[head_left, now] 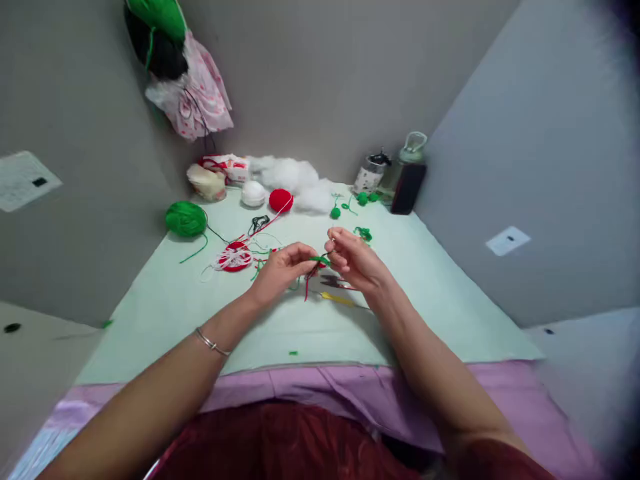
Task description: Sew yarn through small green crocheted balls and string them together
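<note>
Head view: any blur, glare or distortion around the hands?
Head view: even, soft light, no glare; wide-angle stretch toward the edges; dark blurred smear at upper right; left hand and right hand fairly sharp, green yarn between them hard to resolve.

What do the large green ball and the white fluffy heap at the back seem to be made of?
The large green ball looks like wound yarn, matte: a loose strand trails from it. The white fluffy heap is probably fibre stuffing or cotton: soft, cloudy edges.
</note>
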A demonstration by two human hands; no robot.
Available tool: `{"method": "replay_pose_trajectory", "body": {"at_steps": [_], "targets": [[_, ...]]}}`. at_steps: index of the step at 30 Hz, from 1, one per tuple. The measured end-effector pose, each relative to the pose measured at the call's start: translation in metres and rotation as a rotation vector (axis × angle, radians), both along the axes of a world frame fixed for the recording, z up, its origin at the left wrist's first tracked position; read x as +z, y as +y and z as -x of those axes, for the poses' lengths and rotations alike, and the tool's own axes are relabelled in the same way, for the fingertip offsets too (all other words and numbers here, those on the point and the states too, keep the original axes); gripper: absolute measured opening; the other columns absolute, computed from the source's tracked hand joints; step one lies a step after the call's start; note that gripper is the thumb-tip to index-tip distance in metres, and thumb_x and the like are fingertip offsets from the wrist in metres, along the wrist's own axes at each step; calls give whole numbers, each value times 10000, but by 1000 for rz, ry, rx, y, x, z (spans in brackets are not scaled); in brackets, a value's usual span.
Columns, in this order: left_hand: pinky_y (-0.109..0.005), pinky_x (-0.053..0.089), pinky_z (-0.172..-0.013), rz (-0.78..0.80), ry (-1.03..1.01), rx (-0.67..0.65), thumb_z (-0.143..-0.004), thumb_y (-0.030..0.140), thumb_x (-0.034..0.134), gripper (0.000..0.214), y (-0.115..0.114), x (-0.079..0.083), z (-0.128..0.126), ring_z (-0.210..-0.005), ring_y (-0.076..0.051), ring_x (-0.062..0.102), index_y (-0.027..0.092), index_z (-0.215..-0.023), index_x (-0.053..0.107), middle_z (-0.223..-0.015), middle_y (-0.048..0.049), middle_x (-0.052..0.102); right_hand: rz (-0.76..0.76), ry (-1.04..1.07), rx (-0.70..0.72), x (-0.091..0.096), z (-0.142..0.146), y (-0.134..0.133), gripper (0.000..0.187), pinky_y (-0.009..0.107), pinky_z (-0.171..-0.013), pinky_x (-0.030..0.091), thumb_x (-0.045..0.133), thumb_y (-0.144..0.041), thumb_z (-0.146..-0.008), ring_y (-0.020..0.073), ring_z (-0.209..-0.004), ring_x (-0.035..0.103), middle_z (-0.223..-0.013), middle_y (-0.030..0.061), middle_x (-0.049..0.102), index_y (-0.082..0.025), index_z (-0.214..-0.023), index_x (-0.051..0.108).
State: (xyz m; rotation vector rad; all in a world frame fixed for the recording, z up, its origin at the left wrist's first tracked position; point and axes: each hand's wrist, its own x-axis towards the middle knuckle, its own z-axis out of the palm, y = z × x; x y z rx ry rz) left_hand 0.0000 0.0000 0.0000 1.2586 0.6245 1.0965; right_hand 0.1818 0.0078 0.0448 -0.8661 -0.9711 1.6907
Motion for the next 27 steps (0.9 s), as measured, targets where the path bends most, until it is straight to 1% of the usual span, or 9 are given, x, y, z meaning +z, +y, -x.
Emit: {"method": "replay_pose_trajectory", "body": {"at_steps": [2,4,8,11,15,18,22,24,27], "targets": [[-269,484,-746,8,14,-8,-808,330,773,226,-1,1,0,-737,-126,629,158,-920,677,-809,-2,682,-9,10,12,1,-4,1,347,128,-355,234,837,-315,-752,20,-385,337,-562,-93,490,-184,-829,525],[-273,486,-734,4,35,-12,-814,329,764,209,-2,3,1,-714,-124,615,162,-912,685,-794,-3,679,-22,45,-38,3,-11,4,299,122,-366,251,810,-274,-788,18,-388,315,-530,-111,402,-182,-811,527],[-272,481,-717,-30,91,-3,-809,285,759,140,-3,5,1,-684,-120,594,176,-883,711,-761,0,672,-62,182,-306,6,-37,15,242,97,-398,285,733,-169,-849,6,-409,303,-545,-116,327,-178,-785,500],[-273,483,-721,-51,118,42,-818,278,753,121,-3,5,1,-694,-124,603,188,-897,737,-768,-5,683,-121,171,-399,7,-48,19,229,110,-409,297,714,-170,-849,11,-422,316,-555,-109,333,-179,-775,498],[-289,507,-792,-52,137,110,-835,289,742,173,-3,4,2,-770,-141,646,199,-979,773,-881,-35,741,-225,8,-353,7,-40,14,192,152,-418,295,753,-246,-791,34,-448,361,-571,-84,435,-179,-837,580],[-321,526,-872,-27,127,117,-833,314,751,233,-3,5,4,-856,-170,687,200,-1035,775,-985,-58,764,-301,-133,-338,7,-31,8,230,184,-438,297,781,-317,-770,55,-463,381,-570,-68,491,-193,-871,616],[-349,540,-879,0,79,152,-834,381,749,237,-2,7,4,-863,-194,704,182,-961,778,-1010,-79,767,-423,-310,-320,5,-25,2,223,225,-455,294,780,-382,-802,81,-487,402,-587,-45,531,-208,-838,645],[-343,540,-866,9,65,201,-805,369,778,234,-1,6,4,-837,-187,703,180,-942,768,-959,-62,758,-544,-439,-310,4,-22,-1,181,247,-491,334,770,-364,-826,97,-540,442,-654,-18,569,-206,-816,683],[-338,544,-856,51,30,245,-758,344,820,281,2,4,5,-818,-177,705,179,-967,732,-885,-30,731,-803,-681,-326,1,-15,-8,80,277,-587,402,751,-283,-862,128,-674,506,-783,19,602,-213,-826,739]]}}
